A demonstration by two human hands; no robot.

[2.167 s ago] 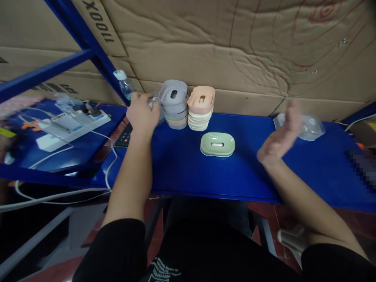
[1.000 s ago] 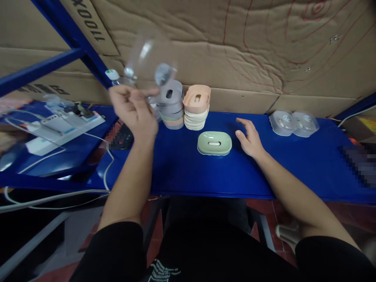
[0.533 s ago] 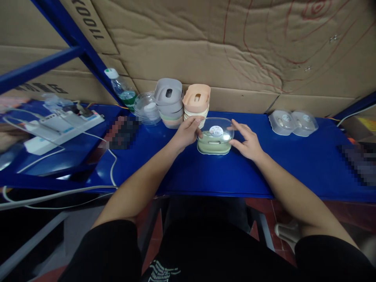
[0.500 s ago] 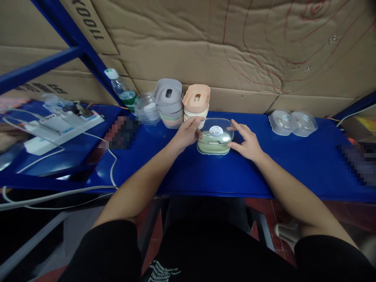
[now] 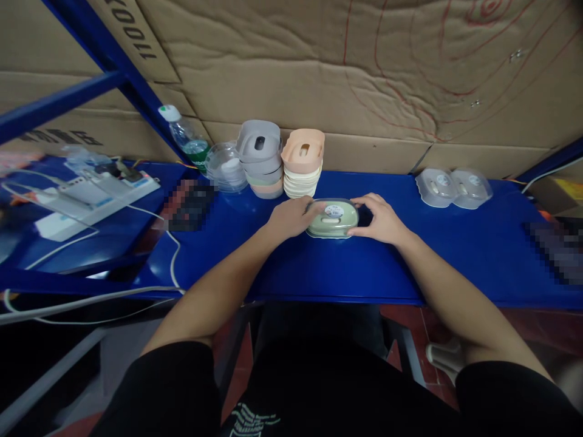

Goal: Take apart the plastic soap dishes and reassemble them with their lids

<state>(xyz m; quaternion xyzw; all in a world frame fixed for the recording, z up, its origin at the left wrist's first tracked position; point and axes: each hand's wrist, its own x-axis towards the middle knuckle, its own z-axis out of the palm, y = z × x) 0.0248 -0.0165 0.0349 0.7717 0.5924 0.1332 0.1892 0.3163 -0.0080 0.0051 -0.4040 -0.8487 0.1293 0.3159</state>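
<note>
A clear plastic lid (image 5: 346,209) with a round white label sits low over a light green plastic box (image 5: 330,231) on the blue table. My left hand (image 5: 291,217) grips the left end of the lid, its thumb lying across the top. At the opposite end, my right hand (image 5: 381,220) holds the lid's edge between thumb and fingers. Just behind the left hand stand a stack of cream boxes topped by a peach one (image 5: 303,152) and a stack with grey ones (image 5: 259,142) uppermost.
Clear lids (image 5: 226,170) are piled beside a water bottle (image 5: 189,142) at the back left. Two lidded boxes (image 5: 450,188) stand at the back right. A white power strip (image 5: 98,203) with cables lies left. Cardboard (image 5: 364,91) walls the back.
Both hands have brought the clear lid down from above the green box, so it now lies close over it. The left thumb has come onto the lid's top.
</note>
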